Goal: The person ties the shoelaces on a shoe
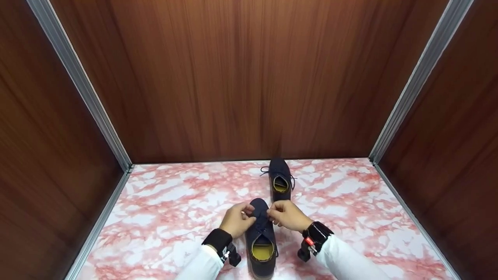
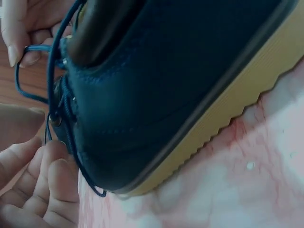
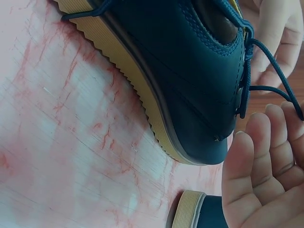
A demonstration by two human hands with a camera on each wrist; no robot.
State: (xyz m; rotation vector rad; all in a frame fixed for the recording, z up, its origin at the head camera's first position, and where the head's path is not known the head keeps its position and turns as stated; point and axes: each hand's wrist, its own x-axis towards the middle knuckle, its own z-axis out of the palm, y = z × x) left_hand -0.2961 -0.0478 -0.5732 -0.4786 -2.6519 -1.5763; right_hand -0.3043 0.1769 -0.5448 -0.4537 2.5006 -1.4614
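A dark navy lace-up shoe (image 1: 261,233) stands on the floor, its toe pointing away from me and its yellow inside showing. My left hand (image 1: 238,219) is at the left of its lacing and pinches a shoelace (image 2: 48,129) between thumb and fingertips, the contact partly hidden. On the other side, my right hand (image 1: 288,216) pinches a lace loop drawn out from the eyelets; this shoelace (image 3: 271,89) runs to the fingers at the frame's edge. In the left wrist view another lace end hangs down the shoe's side to the sole (image 2: 209,142).
A matching shoe (image 1: 279,169) stands farther back against the brown wood-grain wall (image 1: 233,77), its laces tied in a bow. Red-and-white marbled floor (image 1: 175,210) surrounds both shoes. Side panels with grey metal corner strips (image 1: 85,81) enclose the space left and right.
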